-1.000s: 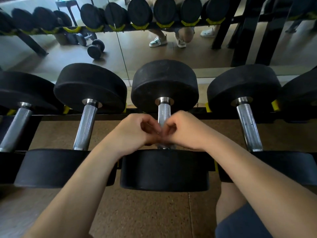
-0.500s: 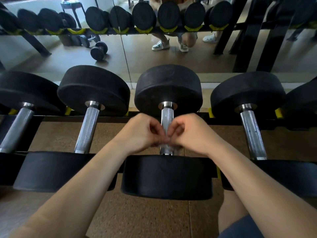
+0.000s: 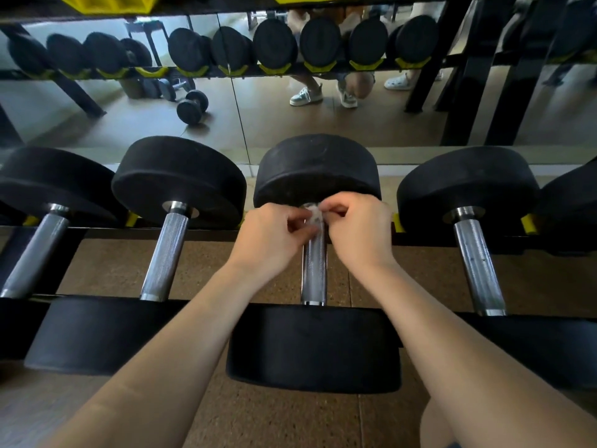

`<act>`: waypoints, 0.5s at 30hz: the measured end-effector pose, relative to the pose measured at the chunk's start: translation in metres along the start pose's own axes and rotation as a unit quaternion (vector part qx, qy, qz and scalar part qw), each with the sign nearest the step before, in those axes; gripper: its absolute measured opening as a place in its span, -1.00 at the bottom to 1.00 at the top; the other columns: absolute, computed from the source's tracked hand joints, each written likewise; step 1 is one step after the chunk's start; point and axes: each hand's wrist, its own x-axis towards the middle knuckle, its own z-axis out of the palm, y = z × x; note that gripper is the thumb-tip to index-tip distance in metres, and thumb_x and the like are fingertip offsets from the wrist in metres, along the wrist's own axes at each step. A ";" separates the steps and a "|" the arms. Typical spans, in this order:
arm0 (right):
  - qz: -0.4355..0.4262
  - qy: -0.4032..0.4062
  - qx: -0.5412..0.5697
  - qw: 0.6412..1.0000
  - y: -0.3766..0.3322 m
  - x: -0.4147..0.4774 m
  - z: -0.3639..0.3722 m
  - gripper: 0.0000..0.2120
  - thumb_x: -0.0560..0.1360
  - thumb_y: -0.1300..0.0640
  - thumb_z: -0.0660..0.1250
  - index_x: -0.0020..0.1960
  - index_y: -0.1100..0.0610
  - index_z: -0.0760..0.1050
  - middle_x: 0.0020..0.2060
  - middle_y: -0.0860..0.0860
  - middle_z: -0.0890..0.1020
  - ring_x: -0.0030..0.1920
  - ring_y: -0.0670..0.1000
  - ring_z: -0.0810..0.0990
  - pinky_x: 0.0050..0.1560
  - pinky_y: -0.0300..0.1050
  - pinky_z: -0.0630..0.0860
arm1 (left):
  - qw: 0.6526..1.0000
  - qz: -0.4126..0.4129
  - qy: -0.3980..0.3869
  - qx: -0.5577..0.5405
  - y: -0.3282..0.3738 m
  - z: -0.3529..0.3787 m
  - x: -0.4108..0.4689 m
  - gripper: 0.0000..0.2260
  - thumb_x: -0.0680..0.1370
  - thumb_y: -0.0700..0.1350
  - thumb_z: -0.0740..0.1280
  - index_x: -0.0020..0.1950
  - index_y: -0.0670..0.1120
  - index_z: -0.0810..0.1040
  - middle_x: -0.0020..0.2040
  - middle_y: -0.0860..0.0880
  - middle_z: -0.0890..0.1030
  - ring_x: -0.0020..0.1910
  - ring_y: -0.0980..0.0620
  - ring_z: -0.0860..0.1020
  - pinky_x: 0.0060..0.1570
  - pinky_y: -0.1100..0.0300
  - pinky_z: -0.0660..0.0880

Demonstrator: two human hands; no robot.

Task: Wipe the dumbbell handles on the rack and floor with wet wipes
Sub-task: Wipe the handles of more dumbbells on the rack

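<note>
A black dumbbell lies on the low rack in front of me, its knurled steel handle (image 3: pixel 314 270) running away from me between two round heads. A small crumpled white wet wipe (image 3: pixel 314 215) sits on the far end of that handle, close to the far head (image 3: pixel 316 169). My left hand (image 3: pixel 274 236) and my right hand (image 3: pixel 357 232) meet over the handle, and both pinch the wipe from either side. The near part of the handle is bare.
More black dumbbells rest left (image 3: pixel 164 253) and right (image 3: pixel 478 263) on the rack rails (image 3: pixel 106 233). A wall mirror (image 3: pixel 226 101) behind reflects the rack, a loose dumbbell on the floor and a crouching person's legs. Brown cork-like floor (image 3: pixel 277 415) lies beneath.
Both hands slid along the handle from its near end up to the far head. The wipe now shows between the fingers. The camera tilted down and moved closer.
</note>
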 end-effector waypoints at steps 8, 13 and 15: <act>-0.034 -0.099 -0.008 0.995 0.002 -0.013 -0.005 -0.62 0.58 0.28 0.23 0.31 -0.02 0.52 0.19 -0.09 0.62 0.18 -0.15 0.54 0.08 -0.48 0.35 | 0.997 -0.043 -0.039 0.045 -0.006 0.000 0.013 -0.72 0.61 -0.02 0.27 -0.29 -0.01 0.57 -0.41 0.09 0.51 -0.39 0.17 0.49 -0.43 0.39 0.33; -0.024 -0.024 0.017 0.999 0.007 -0.008 0.000 -0.77 0.54 0.21 0.34 0.17 0.03 0.61 0.02 -0.08 0.67 0.04 -0.14 0.61 0.10 -0.20 0.55 | 0.992 -0.100 -0.063 0.031 0.003 0.001 0.023 -0.63 0.60 0.11 0.25 -0.33 -0.06 0.54 -0.41 0.01 0.56 -0.43 0.09 0.53 -0.44 0.24 0.39; -0.020 -0.008 0.001 1.000 0.005 -0.005 0.001 -0.82 0.55 0.19 0.32 0.10 0.05 0.63 -0.04 -0.07 0.68 -0.02 -0.13 0.62 0.03 -0.21 0.55 | 0.991 -0.094 -0.023 0.092 0.009 0.003 0.024 -0.67 0.58 0.11 0.27 -0.30 -0.04 0.53 -0.41 0.04 0.53 -0.43 0.14 0.49 -0.46 0.28 0.32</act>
